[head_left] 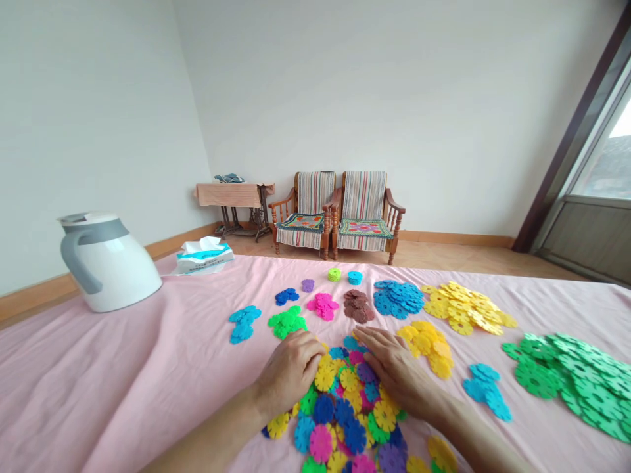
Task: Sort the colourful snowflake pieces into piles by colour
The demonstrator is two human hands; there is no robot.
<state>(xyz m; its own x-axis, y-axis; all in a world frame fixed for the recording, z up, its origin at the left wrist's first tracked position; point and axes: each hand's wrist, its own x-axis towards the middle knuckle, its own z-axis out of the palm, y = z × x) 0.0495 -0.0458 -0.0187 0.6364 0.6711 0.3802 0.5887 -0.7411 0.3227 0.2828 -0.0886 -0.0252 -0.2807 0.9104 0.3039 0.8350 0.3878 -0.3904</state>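
Observation:
A mixed pile of snowflake discs (345,420) in many colours lies on the pink cloth between my two hands. My left hand (290,368) rests at the pile's left edge, its fingers curled in and the thumb close to a yellow disc (324,378). Whatever those fingers hold, if anything, is hidden. On the right side, my right hand (394,361) lies flat with fingers stretched out, touching the pile's edge. Just beyond the hands are a bright green heap (287,322), a brown heap (358,306) and an orange-yellow heap (428,345) of discs.
Sorted discs form more groups: pink (323,305), blue (398,299), yellow (466,307), green (576,378) and light blue (488,391). A white jug (116,269) and a tissue box (204,257) stand at left on the cloth. Two wooden chairs (365,226) are against the wall.

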